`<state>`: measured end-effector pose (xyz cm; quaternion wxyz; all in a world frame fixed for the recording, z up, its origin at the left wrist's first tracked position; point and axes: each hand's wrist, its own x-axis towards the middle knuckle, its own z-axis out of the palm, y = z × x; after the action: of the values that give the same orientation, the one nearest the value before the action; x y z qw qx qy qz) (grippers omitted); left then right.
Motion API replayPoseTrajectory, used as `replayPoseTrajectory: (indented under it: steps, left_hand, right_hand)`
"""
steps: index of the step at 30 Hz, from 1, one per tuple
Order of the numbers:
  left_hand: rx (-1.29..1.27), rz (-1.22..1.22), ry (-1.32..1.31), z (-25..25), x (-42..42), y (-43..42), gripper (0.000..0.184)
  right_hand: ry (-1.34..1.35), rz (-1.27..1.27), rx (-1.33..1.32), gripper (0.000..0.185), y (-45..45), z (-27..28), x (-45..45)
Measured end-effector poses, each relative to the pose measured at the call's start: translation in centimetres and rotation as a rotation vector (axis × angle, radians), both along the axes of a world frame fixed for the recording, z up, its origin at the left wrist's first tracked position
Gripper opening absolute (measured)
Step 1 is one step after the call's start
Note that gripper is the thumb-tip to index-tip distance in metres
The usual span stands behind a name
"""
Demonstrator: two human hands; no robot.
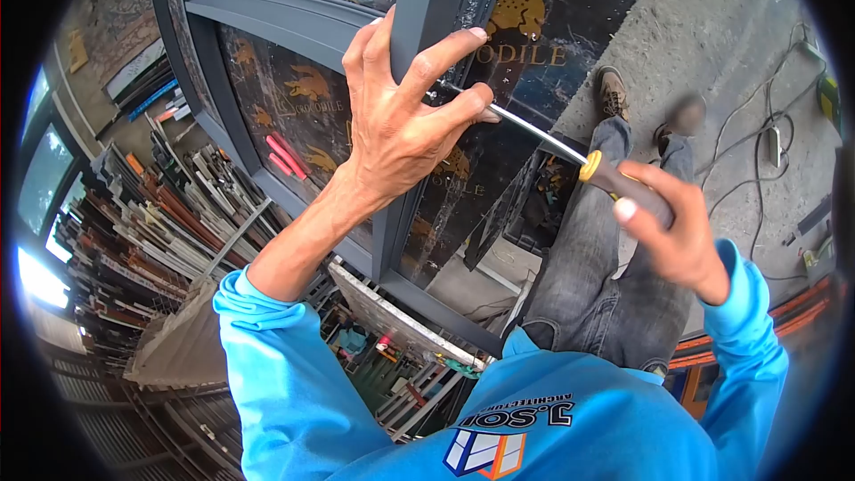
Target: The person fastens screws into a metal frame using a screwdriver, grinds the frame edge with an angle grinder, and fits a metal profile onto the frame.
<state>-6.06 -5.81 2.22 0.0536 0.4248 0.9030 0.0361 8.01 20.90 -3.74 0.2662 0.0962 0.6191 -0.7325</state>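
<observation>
My right hand (672,232) is closed around the dark handle of a screwdriver (543,138) with a yellow collar. Its steel shaft points up and left, passing under my left thumb to small metal hardware (436,92) on a dark grey metal frame (419,22). My left hand (396,116) grips that frame, its fingers bent over the bar and the thumb and forefinger on either side of the screwdriver's end. The exact contact at the tip is partly hidden by my fingers. Dark boards (525,53) printed with gold crocodiles lie under the frame.
Red-pink handles (285,156) of a tool lie on the board inside the frame. Racks of long metal profiles (178,223) fill the left side. Cables (757,151) trail over the concrete floor at right, near a person's shoes (613,93).
</observation>
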Motion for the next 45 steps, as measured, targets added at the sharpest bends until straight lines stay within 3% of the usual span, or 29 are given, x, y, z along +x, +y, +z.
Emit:
replayPoseTrajectory:
  steps: [1,3,4,5,8,9,11,12,17,18,19,25,26,30,34,35,37,38,39,41,42,43,45]
  left_hand:
    - [0.001,-0.015,0.008,0.0,0.0,0.2,0.018]
    - [0.006,0.009,0.012,0.0,0.1,0.5,0.018]
    - [0.010,0.009,-0.003,0.0,0.1,0.4,0.018]
    - [0.007,-0.002,-0.016,-0.1,0.1,0.1,0.018]
    - [-0.024,-0.011,-0.013,0.3,0.1,0.2,0.018]
    - [-0.014,-0.007,-0.014,0.1,0.1,0.1,0.019]
    - [0.002,0.002,-0.019,-0.1,0.1,0.1,0.020]
    - [0.024,0.006,-0.017,-0.1,0.1,0.2,0.021]
    - [0.033,0.005,-0.048,0.3,0.1,0.2,0.025]
    - [0.026,-0.006,-0.030,0.1,0.1,0.1,0.025]
    - [0.029,-0.025,-0.006,0.0,-0.1,0.2,0.025]
    - [0.003,-0.017,0.008,0.1,-0.1,0.4,0.020]
    - [0.000,-0.008,0.005,0.1,-0.1,0.4,0.020]
    - [-0.008,-0.012,0.002,-0.4,0.0,0.3,0.018]
    - [-0.005,-0.004,-0.002,-0.1,0.1,0.2,0.017]
    - [0.007,-0.013,0.003,-0.1,0.0,0.4,0.017]
    - [-0.027,0.005,-0.026,0.1,0.1,0.2,0.015]
    - [-0.012,0.001,-0.022,0.0,0.0,0.3,0.014]
    - [-0.005,0.000,-0.031,0.1,0.1,0.2,0.014]
    - [-0.013,-0.009,-0.019,0.0,0.2,0.0,0.014]
    - [-0.010,-0.007,-0.006,-0.2,0.1,0.0,0.015]
    - [-0.007,-0.005,-0.012,-0.4,0.1,0.0,0.015]
    - [-0.009,0.000,-0.014,-0.4,0.3,-0.3,0.016]
  right_hand:
    - [-0.747,0.196,-0.555,0.040,2.3,0.7,-3.4]
    - [-1.218,0.126,-1.068,0.042,2.2,-1.9,-3.1]
    - [-1.304,0.082,-1.064,0.038,1.8,-1.4,-3.1]
    - [-1.154,0.136,-1.031,0.039,1.7,-2.1,-1.6]
    - [-0.135,0.049,0.052,0.046,1.1,1.2,-1.5]
    - [0.217,-0.033,0.275,0.053,0.5,1.8,-1.5]
    - [0.746,0.189,0.632,0.058,1.3,0.9,-1.2]
    - [0.745,0.196,0.631,0.058,1.3,1.0,-1.3]
    - [-0.320,0.133,-0.153,0.042,1.0,1.1,-1.8]
    - [-0.857,0.092,-0.690,0.043,1.9,0.8,-3.6]
    - [-0.860,0.081,-0.682,0.043,2.2,1.0,-3.2]
    - [0.272,-0.022,0.171,0.056,0.1,1.7,-1.5]
    - [0.513,0.081,0.409,0.063,0.6,2.0,-1.6]
    - [0.780,0.210,0.619,0.063,0.5,0.2,-0.8]
    - [-0.832,0.193,-0.667,0.041,1.9,0.8,-4.6]
    - [-0.959,0.190,-0.854,0.043,2.0,-0.5,-4.4]
    - [-0.974,0.175,-0.870,0.044,1.6,-0.3,-4.3]
    - [-0.900,0.186,-0.684,0.044,2.0,0.8,-4.6]
    - [-0.653,0.172,-0.436,0.046,2.0,1.4,-4.0]
    - [0.459,0.062,0.356,0.055,0.9,1.8,-2.5]
    - [0.554,0.146,0.557,0.062,1.3,1.9,-1.6]
    - [0.549,0.150,0.559,0.062,1.4,1.8,-1.2]
    - [0.611,0.390,0.662,0.068,1.5,1.5,-0.6]
